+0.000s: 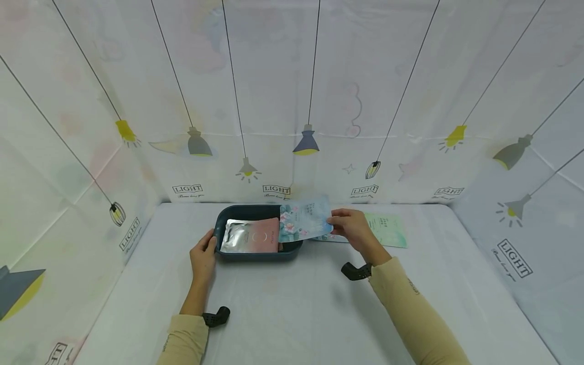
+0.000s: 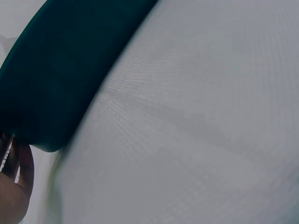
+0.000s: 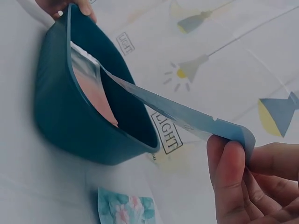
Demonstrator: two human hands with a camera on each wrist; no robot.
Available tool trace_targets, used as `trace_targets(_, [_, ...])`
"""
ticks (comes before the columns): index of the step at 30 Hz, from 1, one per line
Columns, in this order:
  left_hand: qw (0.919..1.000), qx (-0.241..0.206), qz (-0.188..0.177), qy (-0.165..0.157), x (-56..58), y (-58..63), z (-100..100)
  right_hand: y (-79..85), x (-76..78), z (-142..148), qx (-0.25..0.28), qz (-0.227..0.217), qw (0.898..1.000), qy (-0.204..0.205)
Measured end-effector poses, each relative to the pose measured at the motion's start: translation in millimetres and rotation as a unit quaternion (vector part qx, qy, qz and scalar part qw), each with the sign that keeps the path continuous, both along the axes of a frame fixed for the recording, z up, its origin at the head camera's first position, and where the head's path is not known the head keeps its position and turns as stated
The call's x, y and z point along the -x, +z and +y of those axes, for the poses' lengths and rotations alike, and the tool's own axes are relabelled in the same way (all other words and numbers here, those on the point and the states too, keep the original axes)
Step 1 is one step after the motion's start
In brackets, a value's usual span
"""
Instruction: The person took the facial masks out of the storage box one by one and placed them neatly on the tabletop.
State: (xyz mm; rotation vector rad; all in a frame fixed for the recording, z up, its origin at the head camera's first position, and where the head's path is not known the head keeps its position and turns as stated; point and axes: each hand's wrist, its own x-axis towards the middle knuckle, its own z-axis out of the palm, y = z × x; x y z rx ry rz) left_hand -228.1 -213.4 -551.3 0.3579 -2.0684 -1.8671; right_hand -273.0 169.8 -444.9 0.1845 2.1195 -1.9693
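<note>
My left hand (image 1: pixel 203 256) grips the left end of a dark teal plastic basin (image 1: pixel 255 257), its fingers at the rim. Inside the basin lies a silver-and-pink facial mask packet (image 1: pixel 251 237), partly covered on its right side. With thumb and fingers, my right hand (image 1: pixel 353 229) pinches the right edge of a light blue floral mask packet (image 1: pixel 303 222). This packet slants over the basin's right end; its far edge reaches inside, as the right wrist view shows. Only part of the left hand and the basin's outer wall (image 2: pixel 56 70) appear in the left wrist view.
Right of the basin, a green packet (image 1: pixel 390 233) lies on the white-covered table (image 1: pixel 283 309), beside another floral packet (image 3: pixel 126 207) partly hidden by my right hand. Behind stands a white cloth wall (image 1: pixel 269 101) printed with lamps. Both wrists wear black camera mounts (image 1: pixel 356 271).
</note>
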Motion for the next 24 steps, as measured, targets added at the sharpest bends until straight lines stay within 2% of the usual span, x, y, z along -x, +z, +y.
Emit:
trace_targets(13, [1.0000, -0.003, 0.000, -0.001, 0.7, 1.9, -0.3, -2.6, -11.5, 31.4, -0.020, -0.002, 1.000, -0.012])
trace_targets(24, [0.9999, -0.004, -0.013, -0.002, -0.4, 3.3, -0.6, -4.8, -23.3, 55.9, -0.006, -0.004, 1.000, -0.015])
